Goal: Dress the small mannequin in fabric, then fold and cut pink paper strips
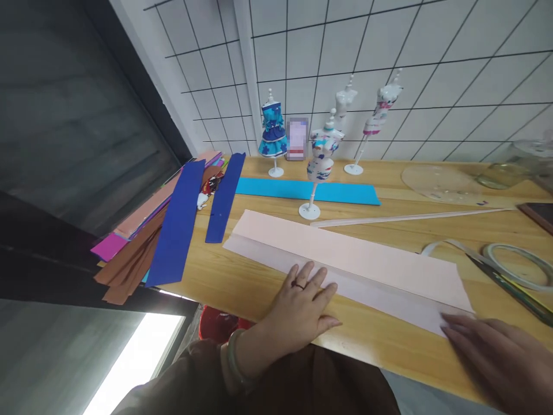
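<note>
A long pale pink paper strip (345, 245) lies across the table, its near edge folded up along its length into a lighter flap (389, 302). My left hand (305, 305), with a ring and a bracelet, rests flat with fingers spread, their tips on the fold near the strip's middle. At the strip's right end my right hand (496, 357) has its fingers closed at the corner of the flap, slightly blurred. Just beyond the strip stands a small white dress form (322, 155) with coloured marks on its torso.
Blue strips (177, 225) lie over a pile of coloured papers (138, 230) on the left. A turquoise strip (276, 188) lies behind the form. Other dress forms (273, 129) stand by the tiled wall. Right are a tape roll (518, 265), scissors (510, 285) and a clear disc (440, 181).
</note>
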Demonstrator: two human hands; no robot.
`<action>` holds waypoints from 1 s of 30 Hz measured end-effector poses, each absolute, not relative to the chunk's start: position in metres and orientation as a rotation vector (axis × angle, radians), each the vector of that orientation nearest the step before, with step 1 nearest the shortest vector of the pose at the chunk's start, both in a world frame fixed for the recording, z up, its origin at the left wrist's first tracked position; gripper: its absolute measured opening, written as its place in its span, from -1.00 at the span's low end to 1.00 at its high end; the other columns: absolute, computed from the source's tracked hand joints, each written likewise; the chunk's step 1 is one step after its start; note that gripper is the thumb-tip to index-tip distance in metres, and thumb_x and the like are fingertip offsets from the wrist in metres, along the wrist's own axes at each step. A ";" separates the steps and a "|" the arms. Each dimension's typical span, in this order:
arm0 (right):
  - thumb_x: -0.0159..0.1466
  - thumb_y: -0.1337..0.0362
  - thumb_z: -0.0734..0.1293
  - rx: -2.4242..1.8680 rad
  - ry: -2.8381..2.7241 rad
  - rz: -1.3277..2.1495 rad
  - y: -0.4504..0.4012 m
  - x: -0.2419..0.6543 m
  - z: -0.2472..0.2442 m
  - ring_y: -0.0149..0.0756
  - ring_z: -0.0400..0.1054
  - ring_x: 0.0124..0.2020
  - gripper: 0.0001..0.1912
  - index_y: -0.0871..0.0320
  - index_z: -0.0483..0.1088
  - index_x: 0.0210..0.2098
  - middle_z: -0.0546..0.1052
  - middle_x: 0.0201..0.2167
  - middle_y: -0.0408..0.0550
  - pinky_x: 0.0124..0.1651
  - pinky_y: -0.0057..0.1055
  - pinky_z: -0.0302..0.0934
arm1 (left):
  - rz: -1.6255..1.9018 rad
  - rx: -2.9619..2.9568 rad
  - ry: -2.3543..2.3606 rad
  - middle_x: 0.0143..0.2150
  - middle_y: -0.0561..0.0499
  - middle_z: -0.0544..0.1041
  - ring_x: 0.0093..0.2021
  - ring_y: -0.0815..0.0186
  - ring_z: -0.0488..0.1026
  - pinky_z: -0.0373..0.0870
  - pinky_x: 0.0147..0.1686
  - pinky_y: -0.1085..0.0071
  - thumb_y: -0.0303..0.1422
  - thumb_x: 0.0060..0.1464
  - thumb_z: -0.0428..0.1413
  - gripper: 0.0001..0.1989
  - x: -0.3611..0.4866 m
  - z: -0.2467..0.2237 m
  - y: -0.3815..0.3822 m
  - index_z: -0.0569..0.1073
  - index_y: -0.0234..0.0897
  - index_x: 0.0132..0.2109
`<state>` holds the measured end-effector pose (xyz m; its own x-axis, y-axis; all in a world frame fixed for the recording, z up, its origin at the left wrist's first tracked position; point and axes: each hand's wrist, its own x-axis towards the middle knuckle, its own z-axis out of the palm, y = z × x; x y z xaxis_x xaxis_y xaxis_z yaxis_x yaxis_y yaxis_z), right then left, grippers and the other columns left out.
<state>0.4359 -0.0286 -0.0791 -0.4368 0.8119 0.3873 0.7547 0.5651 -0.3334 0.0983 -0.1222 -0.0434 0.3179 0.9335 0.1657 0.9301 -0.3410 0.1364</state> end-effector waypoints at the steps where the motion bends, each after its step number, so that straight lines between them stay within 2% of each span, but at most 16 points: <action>1: 0.14 0.00 0.24 -1.270 -2.346 0.170 -0.029 0.435 -0.076 -0.10 0.43 -0.31 -0.76 -0.07 0.45 -0.31 0.54 -0.30 0.01 -0.25 -0.15 0.31 | 0.339 2.533 1.789 0.29 -0.07 0.12 0.31 0.09 -0.09 -0.09 0.22 0.03 0.02 0.13 -0.18 -0.42 0.098 -0.043 -0.122 0.19 -0.15 0.19; 6: 0.22 0.05 0.20 -1.386 -2.416 0.214 -0.030 0.431 -0.056 -0.10 0.38 -0.18 -0.66 0.13 0.38 -0.15 0.48 -0.20 0.10 -0.11 -0.15 0.27 | 0.362 2.573 1.713 0.27 -0.12 0.16 0.30 0.06 -0.05 -0.03 0.21 0.03 0.02 0.11 -0.14 -0.42 0.105 -0.042 -0.114 0.24 -0.23 0.15; 10: 0.26 0.08 0.16 -1.415 -2.437 0.320 -0.032 0.430 -0.046 -0.14 0.38 -0.18 -0.65 0.14 0.37 -0.11 0.47 -0.21 0.07 -0.12 -0.17 0.28 | 0.415 2.655 1.636 0.21 -0.13 0.24 0.26 0.10 0.04 0.01 0.20 0.09 -0.10 0.14 -0.06 -0.53 0.120 -0.036 -0.100 0.28 -0.28 0.10; 15: 0.26 0.10 0.15 -1.440 -2.459 0.430 -0.033 0.430 -0.041 -0.18 0.39 -0.25 -0.71 0.08 0.42 -0.21 0.48 -0.29 0.02 -0.18 -0.22 0.30 | 0.350 2.547 1.541 -0.09 -0.08 0.44 -0.01 0.21 0.32 0.29 -0.04 0.26 -0.28 0.15 0.00 -0.74 0.135 -0.021 -0.076 0.35 -0.27 -0.05; 18: 0.26 0.09 0.16 -1.391 -2.440 0.511 -0.034 0.429 -0.038 -0.17 0.38 -0.23 -0.72 0.06 0.43 -0.28 0.48 -0.29 0.01 -0.16 -0.20 0.30 | 0.327 2.479 1.494 -0.24 -0.06 0.43 -0.12 0.21 0.32 0.31 -0.14 0.29 -0.25 0.13 0.02 -0.78 0.140 -0.016 -0.062 0.41 -0.26 -0.14; 22: 0.25 0.08 0.18 -1.424 -2.313 0.696 -0.040 0.427 -0.034 -0.17 0.38 -0.19 -0.74 0.07 0.41 -0.26 0.49 -0.23 0.01 -0.15 -0.24 0.31 | 0.381 2.412 1.472 -0.29 -0.06 0.40 -0.14 0.20 0.30 0.28 -0.14 0.28 -0.18 0.08 0.07 -0.75 0.145 -0.019 -0.048 0.47 -0.28 -0.26; 28: 0.24 0.05 0.18 -1.508 -2.152 0.807 -0.047 0.430 -0.037 -0.17 0.40 -0.21 -0.70 0.08 0.39 -0.19 0.52 -0.22 0.01 -0.19 -0.26 0.32 | 0.478 2.420 1.457 -0.21 -0.06 0.38 -0.11 0.20 0.28 0.24 -0.10 0.25 -0.15 0.03 0.11 -0.67 0.147 -0.028 -0.044 0.42 -0.27 -0.12; 30: 0.25 0.07 0.18 -1.488 -2.146 0.781 -0.049 0.432 -0.039 -0.18 0.40 -0.20 -0.71 0.08 0.39 -0.19 0.52 -0.23 -0.01 -0.19 -0.29 0.32 | 0.484 2.421 1.421 -0.23 -0.04 0.39 -0.11 0.20 0.28 0.23 -0.10 0.26 -0.15 0.03 0.10 -0.69 0.147 -0.029 -0.044 0.44 -0.25 -0.15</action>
